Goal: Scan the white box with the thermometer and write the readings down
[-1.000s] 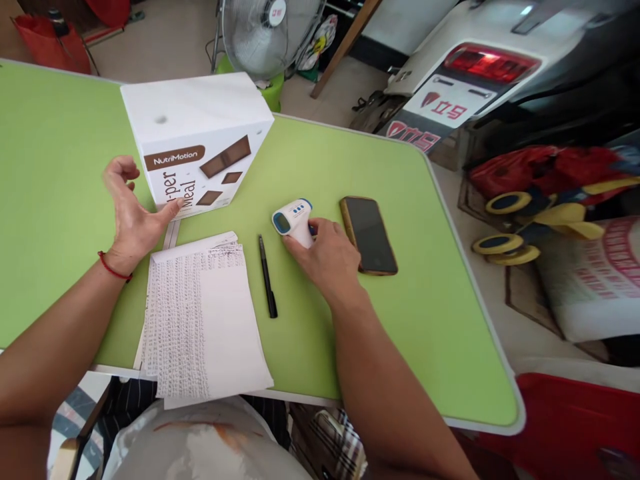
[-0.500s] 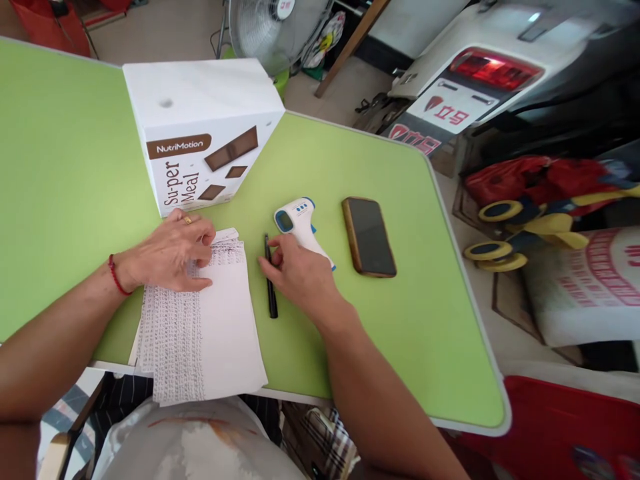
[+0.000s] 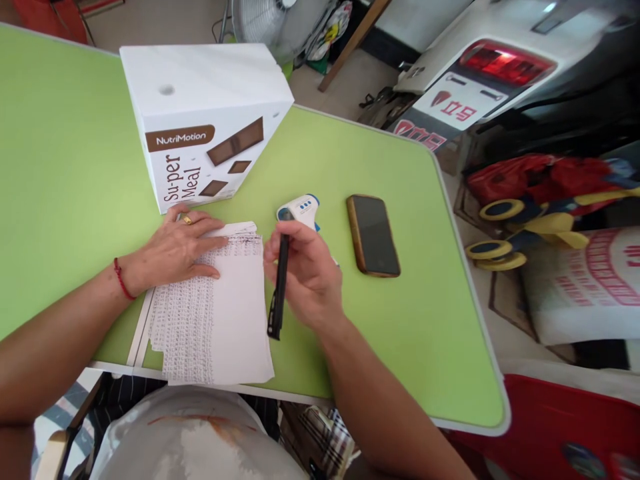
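My left hand (image 3: 183, 250) lies flat with its fingers spread over the upper left of a stack of paper sheets (image 3: 240, 313). Dense handwriting fills the left half of the top sheet, and the right half is mostly blank. My right hand (image 3: 307, 273) grips a black pen (image 3: 280, 287) between thumb and fingers, raised just right of the paper, its clip end pointing down toward me. Behind that hand is a white and blue infrared thermometer (image 3: 303, 208), its handle mostly hidden.
A white NutriMotion box (image 3: 210, 90) stands beyond my left hand. To the right lies a phone in a brown case (image 3: 374, 235). The green table's (image 3: 425, 347) right edge borders a scooter (image 3: 505, 63), a sack (image 3: 595, 287) and a red stool (image 3: 550, 427). A fan (image 3: 265, 23) stands behind.
My right hand has picked the pen up from the table and lifted it. My left hand's fingers have flattened out, and the paper stack has shifted slightly right and away from me.
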Demonstrator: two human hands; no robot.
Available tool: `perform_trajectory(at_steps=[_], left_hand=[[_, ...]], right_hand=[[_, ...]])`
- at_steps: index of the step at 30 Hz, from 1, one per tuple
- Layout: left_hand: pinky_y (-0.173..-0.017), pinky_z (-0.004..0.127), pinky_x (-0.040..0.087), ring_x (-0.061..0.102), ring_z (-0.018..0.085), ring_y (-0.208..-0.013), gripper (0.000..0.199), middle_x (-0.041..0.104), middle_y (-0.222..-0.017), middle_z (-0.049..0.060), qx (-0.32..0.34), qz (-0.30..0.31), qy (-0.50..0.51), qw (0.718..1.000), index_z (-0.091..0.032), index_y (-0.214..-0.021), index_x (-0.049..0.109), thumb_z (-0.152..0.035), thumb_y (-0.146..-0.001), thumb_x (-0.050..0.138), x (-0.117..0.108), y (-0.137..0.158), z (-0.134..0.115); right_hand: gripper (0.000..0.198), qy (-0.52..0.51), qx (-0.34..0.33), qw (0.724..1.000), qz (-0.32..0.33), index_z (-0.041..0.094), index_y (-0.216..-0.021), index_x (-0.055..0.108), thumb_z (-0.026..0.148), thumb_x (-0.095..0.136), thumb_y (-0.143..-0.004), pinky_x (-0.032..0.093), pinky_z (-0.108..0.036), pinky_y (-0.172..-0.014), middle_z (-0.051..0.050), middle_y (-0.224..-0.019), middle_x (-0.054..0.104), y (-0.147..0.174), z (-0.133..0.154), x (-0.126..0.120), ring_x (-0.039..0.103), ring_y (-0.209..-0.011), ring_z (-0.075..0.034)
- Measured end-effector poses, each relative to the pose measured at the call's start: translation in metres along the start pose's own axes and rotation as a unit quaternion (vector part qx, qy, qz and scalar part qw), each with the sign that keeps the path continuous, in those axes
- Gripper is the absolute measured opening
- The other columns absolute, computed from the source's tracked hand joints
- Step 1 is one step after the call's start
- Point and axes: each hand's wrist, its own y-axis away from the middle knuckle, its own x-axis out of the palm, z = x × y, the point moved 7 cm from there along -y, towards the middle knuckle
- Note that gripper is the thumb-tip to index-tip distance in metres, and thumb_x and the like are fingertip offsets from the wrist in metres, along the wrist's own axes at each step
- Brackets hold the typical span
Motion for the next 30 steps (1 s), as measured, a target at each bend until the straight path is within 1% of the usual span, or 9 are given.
perform_trajectory(at_steps=[3, 5, 7, 9, 12, 17, 21, 26, 30], left_hand=[[-0.095, 0.049, 0.041, 0.056, 0.033, -0.117, 0.053, 0.061, -0.132, 0.013, -0.036, -0.021, -0.004, 0.999, -0.018, -0.121, 0.065, -0.06, -0.087, 0.065, 0.003, -0.002, 0.001], [-0.09, 0.046, 0.044, 0.056, 0.033, -0.117, 0.054, 0.061, -0.133, 0.013, -0.051, -0.028, 0.0, 0.998, -0.018, -0.12, 0.065, -0.06, -0.086, 0.066, 0.005, -0.002, 0.001], [-0.09, 0.046, 0.045, 0.055, 0.034, -0.117, 0.054, 0.062, -0.132, 0.012, -0.053, -0.03, 0.008, 0.998, -0.018, -0.12, 0.066, -0.06, -0.086, 0.066, 0.006, -0.001, 0.001], [-0.091, 0.046, 0.045, 0.055, 0.033, -0.117, 0.053, 0.062, -0.132, 0.012, -0.052, -0.029, 0.017, 0.998, -0.018, -0.12, 0.066, -0.06, -0.087, 0.065, 0.006, -0.001, 0.001], [-0.092, 0.046, 0.044, 0.054, 0.033, -0.117, 0.051, 0.062, -0.132, 0.012, -0.049, -0.032, 0.03, 0.998, -0.018, -0.12, 0.066, -0.057, -0.088, 0.065, 0.004, -0.001, 0.001], [-0.09, 0.047, 0.044, 0.053, 0.033, -0.117, 0.043, 0.062, -0.131, 0.012, -0.056, -0.034, 0.045, 0.997, -0.019, -0.119, 0.067, -0.051, -0.091, 0.061, 0.004, -0.002, 0.004], [-0.089, 0.047, 0.044, 0.053, 0.033, -0.117, 0.041, 0.061, -0.132, 0.012, -0.06, -0.029, 0.049, 0.997, -0.019, -0.119, 0.067, -0.049, -0.09, 0.062, 0.005, -0.002, 0.005], [-0.091, 0.047, 0.043, 0.052, 0.032, -0.119, 0.042, 0.061, -0.133, 0.012, -0.053, -0.022, 0.049, 0.997, -0.019, -0.121, 0.065, -0.048, -0.091, 0.063, 0.006, -0.002, 0.005], [-0.089, 0.046, 0.043, 0.053, 0.033, -0.119, 0.041, 0.061, -0.133, 0.012, -0.048, -0.025, 0.044, 0.998, -0.019, -0.12, 0.065, -0.048, -0.091, 0.064, 0.005, -0.002, 0.004]], right_hand=[[0.021, -0.045, 0.021, 0.998, -0.024, 0.026, -0.101, 0.059, 0.044, 0.061, -0.09, 0.045, -0.029, -0.058, 0.003, -0.07, 0.051, 0.009, -0.005, 0.016, 0.05, -0.062, -0.013], [0.024, -0.058, 0.049, 0.996, -0.036, 0.024, -0.098, 0.063, 0.045, 0.051, -0.096, 0.041, -0.028, -0.055, 0.004, -0.063, 0.048, 0.013, -0.01, 0.023, 0.046, -0.057, -0.012], [0.025, -0.056, 0.076, 0.994, -0.046, 0.024, -0.1, 0.067, 0.041, 0.05, -0.096, 0.04, -0.028, -0.054, 0.004, -0.061, 0.048, 0.015, -0.016, 0.025, 0.045, -0.056, -0.012], [0.021, -0.039, 0.091, 0.993, -0.058, 0.024, -0.101, 0.068, 0.035, 0.052, -0.093, 0.04, -0.028, -0.054, 0.004, -0.062, 0.05, 0.014, -0.021, 0.024, 0.046, -0.057, -0.012], [0.015, -0.017, 0.105, 0.991, -0.077, 0.023, -0.093, 0.067, 0.028, 0.053, -0.087, 0.042, -0.028, -0.053, 0.004, -0.061, 0.052, 0.011, -0.027, 0.021, 0.047, -0.055, -0.011], [0.009, 0.044, 0.135, 0.985, -0.096, 0.023, -0.081, 0.06, 0.025, 0.061, -0.072, 0.046, -0.027, -0.054, 0.002, -0.07, 0.061, 0.008, -0.037, 0.021, 0.054, -0.059, -0.012], [0.006, 0.098, 0.122, 0.983, -0.098, 0.022, -0.072, 0.057, 0.025, 0.062, -0.071, 0.043, -0.026, -0.05, 0.004, -0.061, 0.058, 0.007, -0.035, 0.021, 0.05, -0.053, -0.01], [0.013, 0.12, 0.058, 0.989, -0.069, 0.022, -0.064, 0.05, 0.021, 0.058, -0.075, 0.038, -0.024, -0.048, 0.006, -0.055, 0.051, 0.007, -0.027, 0.024, 0.045, -0.049, -0.009], [0.013, 0.127, 0.059, 0.989, -0.055, 0.022, -0.065, 0.051, 0.022, 0.056, -0.077, 0.037, -0.024, -0.049, 0.006, -0.055, 0.052, 0.007, -0.029, 0.026, 0.044, -0.05, -0.009]])
